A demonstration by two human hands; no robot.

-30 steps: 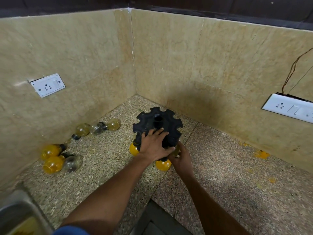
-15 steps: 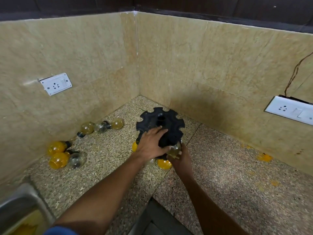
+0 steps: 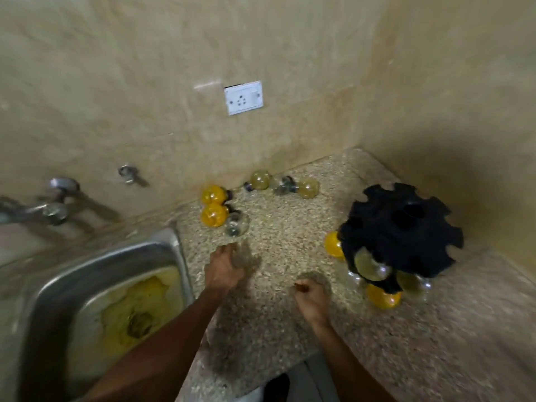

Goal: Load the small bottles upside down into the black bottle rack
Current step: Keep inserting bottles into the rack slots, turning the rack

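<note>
While the left hand (image 3: 224,266) is reaching over the speckled counter (image 3: 278,323) with fingers loosely spread and holding nothing, the right hand (image 3: 310,297) is hanging curled into an empty fist. Six loose bottles (image 3: 214,218) are lying near the wall: three amber, three clearer. The black bottle rack (image 3: 403,230) is standing at right, carrying about six bottles bulb-down; blur is hindering an exact count. A steel sink (image 3: 95,265) is sitting at left.

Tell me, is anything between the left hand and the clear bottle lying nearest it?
No. In the head view only bare speckled counter separates the left hand from the clear bottle.
</note>
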